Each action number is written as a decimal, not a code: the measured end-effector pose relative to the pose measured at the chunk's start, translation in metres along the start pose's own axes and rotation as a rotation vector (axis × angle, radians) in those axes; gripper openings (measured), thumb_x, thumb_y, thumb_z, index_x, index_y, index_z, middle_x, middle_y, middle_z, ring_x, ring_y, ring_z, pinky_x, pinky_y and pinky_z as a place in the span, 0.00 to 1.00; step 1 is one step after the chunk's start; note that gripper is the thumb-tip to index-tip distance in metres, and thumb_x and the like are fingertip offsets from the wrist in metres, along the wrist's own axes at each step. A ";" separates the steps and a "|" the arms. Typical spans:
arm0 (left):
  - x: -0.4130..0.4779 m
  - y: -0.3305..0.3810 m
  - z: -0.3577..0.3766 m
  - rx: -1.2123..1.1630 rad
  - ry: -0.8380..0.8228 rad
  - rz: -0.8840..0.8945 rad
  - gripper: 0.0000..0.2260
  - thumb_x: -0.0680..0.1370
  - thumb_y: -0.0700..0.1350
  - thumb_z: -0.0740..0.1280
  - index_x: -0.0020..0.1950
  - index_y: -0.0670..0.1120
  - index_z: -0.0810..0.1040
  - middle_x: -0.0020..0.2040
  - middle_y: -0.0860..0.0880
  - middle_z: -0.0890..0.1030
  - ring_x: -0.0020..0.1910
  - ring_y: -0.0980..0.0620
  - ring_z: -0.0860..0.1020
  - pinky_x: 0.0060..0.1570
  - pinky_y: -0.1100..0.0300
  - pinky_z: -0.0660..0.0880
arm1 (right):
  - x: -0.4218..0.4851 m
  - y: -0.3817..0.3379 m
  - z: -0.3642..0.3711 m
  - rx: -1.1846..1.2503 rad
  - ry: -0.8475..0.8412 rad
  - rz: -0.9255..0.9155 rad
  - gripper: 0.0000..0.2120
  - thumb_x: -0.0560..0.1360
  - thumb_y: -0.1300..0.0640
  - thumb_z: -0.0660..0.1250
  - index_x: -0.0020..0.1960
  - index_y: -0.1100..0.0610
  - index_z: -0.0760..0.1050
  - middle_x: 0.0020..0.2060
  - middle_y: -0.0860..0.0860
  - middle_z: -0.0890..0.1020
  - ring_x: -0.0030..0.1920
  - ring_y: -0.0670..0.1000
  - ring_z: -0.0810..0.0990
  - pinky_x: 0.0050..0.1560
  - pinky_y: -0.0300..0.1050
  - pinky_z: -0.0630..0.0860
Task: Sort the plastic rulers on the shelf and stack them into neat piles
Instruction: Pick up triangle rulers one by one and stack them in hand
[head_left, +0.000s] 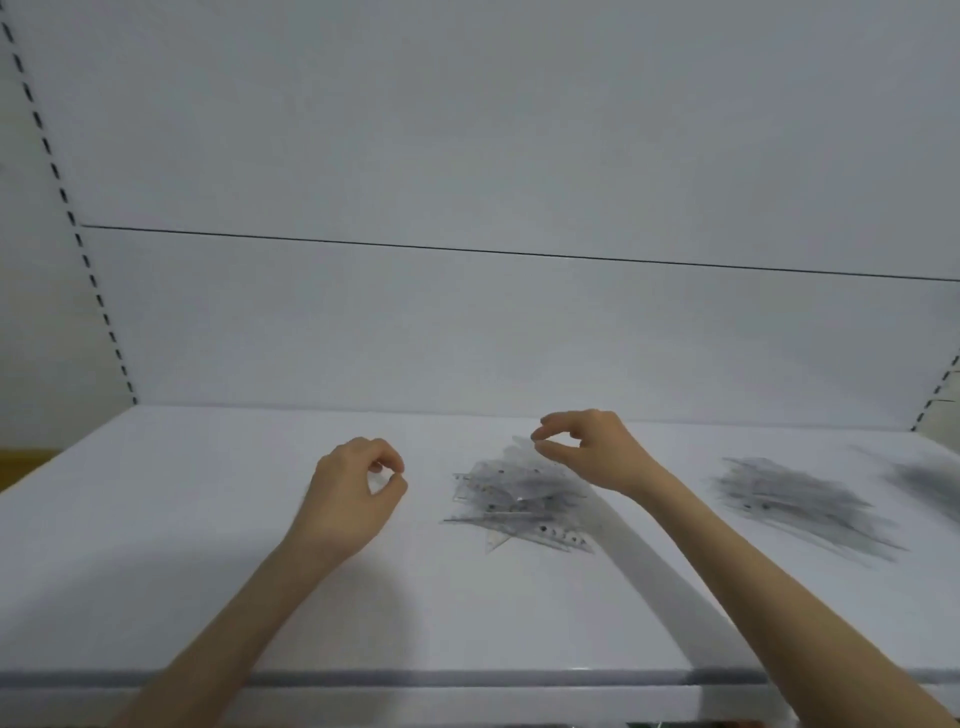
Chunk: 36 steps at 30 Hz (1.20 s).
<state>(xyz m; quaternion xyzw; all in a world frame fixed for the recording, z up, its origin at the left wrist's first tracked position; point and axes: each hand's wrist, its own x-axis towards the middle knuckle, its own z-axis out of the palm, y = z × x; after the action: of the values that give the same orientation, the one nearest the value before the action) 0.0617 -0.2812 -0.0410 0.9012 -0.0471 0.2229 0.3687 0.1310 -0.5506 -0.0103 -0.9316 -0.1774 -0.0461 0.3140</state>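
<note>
In the head view, a loose heap of clear rulers (511, 506) was seen at the middle of the white shelf (182, 519). A second pile (795, 499) lay at its three o'clock, and a third pile (930, 478), blurred, lay farther that way.

The left hand (353, 493) was held at the heap's nine o'clock, thumb and forefinger closed together; whether anything was pinched could not be told. The right hand (592, 452) was held at the heap's one o'clock, and a clear ruler (521, 443) appeared pinched between thumb and forefinger.

Head view: forward-down, close over shelf (156, 519).
</note>
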 end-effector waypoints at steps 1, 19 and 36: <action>0.008 0.006 0.003 0.000 0.012 0.003 0.12 0.72 0.38 0.69 0.37 0.55 0.74 0.44 0.51 0.80 0.46 0.52 0.76 0.49 0.57 0.72 | 0.008 0.003 0.002 0.005 -0.053 -0.013 0.09 0.75 0.49 0.67 0.51 0.50 0.83 0.52 0.41 0.81 0.53 0.47 0.80 0.59 0.45 0.74; 0.086 0.031 0.083 -0.108 0.074 -0.033 0.06 0.73 0.35 0.68 0.39 0.45 0.79 0.37 0.56 0.80 0.40 0.61 0.77 0.41 0.75 0.69 | 0.057 0.036 0.022 0.487 -0.249 -0.044 0.11 0.65 0.52 0.78 0.41 0.53 0.77 0.35 0.50 0.79 0.36 0.47 0.74 0.43 0.43 0.72; 0.068 0.066 0.074 -1.015 -0.095 -0.405 0.18 0.81 0.46 0.55 0.40 0.38 0.77 0.36 0.38 0.82 0.37 0.42 0.80 0.34 0.55 0.76 | 0.028 0.003 0.002 1.056 -0.112 -0.150 0.10 0.73 0.60 0.67 0.53 0.62 0.74 0.38 0.59 0.84 0.35 0.53 0.79 0.32 0.42 0.73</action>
<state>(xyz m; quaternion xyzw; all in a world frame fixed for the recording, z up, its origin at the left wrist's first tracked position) 0.1330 -0.3744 -0.0156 0.6104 0.0092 0.0556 0.7901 0.1579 -0.5438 -0.0081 -0.6327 -0.2588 0.0767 0.7258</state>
